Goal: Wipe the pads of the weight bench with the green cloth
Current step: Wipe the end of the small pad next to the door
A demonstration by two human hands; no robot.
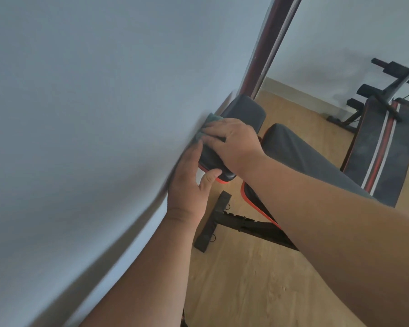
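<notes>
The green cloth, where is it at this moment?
In the head view, the green cloth lies left of centre, squeezed between the white wall and the black bench pad, under the right hand.

pad [213, 161] – smooth black vinyl look, slight sheen | cloth [211, 119] – soft green fabric, matt | floor [246, 279] – pale wood grain | frame [234, 220] – matt black metal | wall [80, 114] – smooth, matt

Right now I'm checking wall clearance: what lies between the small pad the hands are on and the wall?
In the head view, the green cloth fills that gap, with the left hand beside the small pad.
</notes>
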